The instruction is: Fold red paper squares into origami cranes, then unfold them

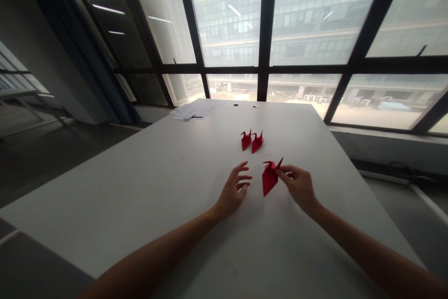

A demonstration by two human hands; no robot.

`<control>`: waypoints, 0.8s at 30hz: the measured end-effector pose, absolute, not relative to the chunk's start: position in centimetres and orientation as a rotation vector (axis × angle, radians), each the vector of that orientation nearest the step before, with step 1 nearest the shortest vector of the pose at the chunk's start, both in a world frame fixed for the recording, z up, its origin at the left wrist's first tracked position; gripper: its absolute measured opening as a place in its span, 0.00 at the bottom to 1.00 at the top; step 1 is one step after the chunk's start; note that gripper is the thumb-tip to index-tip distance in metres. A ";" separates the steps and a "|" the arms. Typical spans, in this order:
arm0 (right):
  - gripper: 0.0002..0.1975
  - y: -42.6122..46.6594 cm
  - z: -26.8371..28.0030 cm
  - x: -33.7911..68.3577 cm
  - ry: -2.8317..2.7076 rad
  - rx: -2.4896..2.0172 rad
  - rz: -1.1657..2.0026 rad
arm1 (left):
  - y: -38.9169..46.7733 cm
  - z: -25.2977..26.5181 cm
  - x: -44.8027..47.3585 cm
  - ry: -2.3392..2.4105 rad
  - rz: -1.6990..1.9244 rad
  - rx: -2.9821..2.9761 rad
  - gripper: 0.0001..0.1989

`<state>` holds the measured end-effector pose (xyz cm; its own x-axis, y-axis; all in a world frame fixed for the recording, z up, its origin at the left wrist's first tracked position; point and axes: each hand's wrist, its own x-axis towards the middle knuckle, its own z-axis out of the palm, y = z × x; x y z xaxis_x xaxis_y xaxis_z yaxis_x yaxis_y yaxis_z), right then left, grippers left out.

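Observation:
A red origami crane (269, 179) is pinched at its right side, near the base of its pointed tip, by the thumb and fingers of my right hand (300, 188). My left hand (232, 190) is to the left of this crane, fingers apart and slightly curled, touching nothing. Two more red paper cranes stand close together farther up the table: one on the left (246, 140) and one on the right (257, 142). Whether the held crane rests on the tabletop or is just above it, I cannot tell.
The white table (140, 187) stretches toward large dark-framed windows (231, 14). Loose white papers (196, 109) lie at its far left edge. Two small dark round spots are near the far edge. A dark curtain (84, 56) hangs at the left.

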<state>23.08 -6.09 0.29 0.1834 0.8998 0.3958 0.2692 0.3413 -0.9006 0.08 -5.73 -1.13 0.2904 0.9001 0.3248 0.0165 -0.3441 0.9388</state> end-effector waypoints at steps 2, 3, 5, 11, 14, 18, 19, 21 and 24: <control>0.13 -4.6 1.0 24.7 -1.290 -1.210 0.585 | -5.6 -1.3 0.1 0.945 1.221 1.619 0.31; 0.14 -3.7 1.4 25.4 -1.280 -1.224 0.541 | -5.5 -1.4 0.2 0.977 1.221 1.610 0.31; 0.14 -1.5 1.9 26.7 -1.322 -1.257 0.449 | -5.5 -1.4 0.4 1.017 1.211 1.594 0.29; 0.11 6.7 0.2 28.2 -1.403 -1.341 0.354 | -5.5 -1.3 0.5 1.041 1.183 1.585 0.27; 0.11 10.1 -1.6 28.2 -1.391 -1.369 0.393 | -5.5 -1.5 0.3 1.040 1.177 1.581 0.27; 0.10 12.7 -3.3 27.8 -1.391 -1.385 0.450 | -5.5 -1.6 0.2 1.046 1.145 1.575 0.26; 0.10 13.0 -3.5 27.6 -1.391 -1.386 0.459 | -5.5 -1.5 0.2 1.049 1.137 1.575 0.26; 0.10 13.4 -3.7 27.2 -1.391 -1.383 0.469 | -5.5 -1.3 0.2 1.058 1.124 1.573 0.25; 0.10 13.6 -3.9 26.7 -1.393 -1.374 0.464 | -5.6 -1.2 0.3 1.067 1.112 1.571 0.25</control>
<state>26.69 13.64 -3.86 0.2401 0.8835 0.4021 0.4660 0.2585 -0.8462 0.27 -5.58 -1.19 0.2203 0.9584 0.1814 0.1417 -0.2155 0.9662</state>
